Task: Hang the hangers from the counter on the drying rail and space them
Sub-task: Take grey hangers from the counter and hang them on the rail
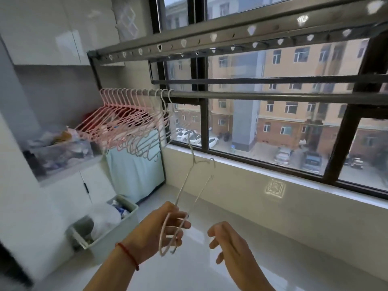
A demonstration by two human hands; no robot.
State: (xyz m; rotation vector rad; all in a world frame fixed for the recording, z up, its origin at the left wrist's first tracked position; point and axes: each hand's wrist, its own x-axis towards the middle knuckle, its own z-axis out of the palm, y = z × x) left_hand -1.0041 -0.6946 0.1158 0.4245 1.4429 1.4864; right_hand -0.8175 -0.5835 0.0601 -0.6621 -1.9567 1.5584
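My left hand grips the lower end of a thin white hanger, which slants up and to the right with its hook near the window sill. Just to the right, my right hand hovers with loosely curled fingers and holds nothing. Above, a dark drying rail runs across the window. Several pink hangers and a few white hangers hang bunched close together at the rail's left end. The white counter lies under both hands.
A grey perforated rack bar runs above the rail. A grey bin with bags stands at the counter's left end. A pale blue covered appliance and a cluttered shelf sit beyond. The window sill borders the counter.
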